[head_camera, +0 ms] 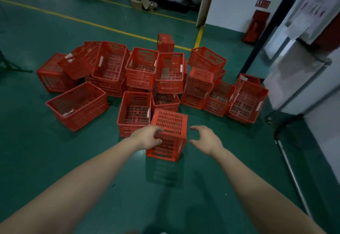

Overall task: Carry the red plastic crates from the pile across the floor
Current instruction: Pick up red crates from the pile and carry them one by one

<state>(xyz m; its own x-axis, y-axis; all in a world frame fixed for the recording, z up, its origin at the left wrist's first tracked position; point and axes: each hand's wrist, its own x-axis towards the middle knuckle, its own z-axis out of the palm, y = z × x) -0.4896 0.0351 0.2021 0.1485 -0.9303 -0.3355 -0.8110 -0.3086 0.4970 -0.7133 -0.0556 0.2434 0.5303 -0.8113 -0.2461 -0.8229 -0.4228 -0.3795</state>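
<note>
The left hand (147, 137) grips the near left edge of a crate (172, 121), fingers curled over it. The right hand (206, 140) is spread and empty, just beside the crate's right side and apparently not touching it. The crate sits upside down on the floor (55, 160) at the near edge of the pile (141, 70), not yet lifted. Behind it many crates lie stacked or tipped, so I judge most of the carrying remains to be done.
</note>
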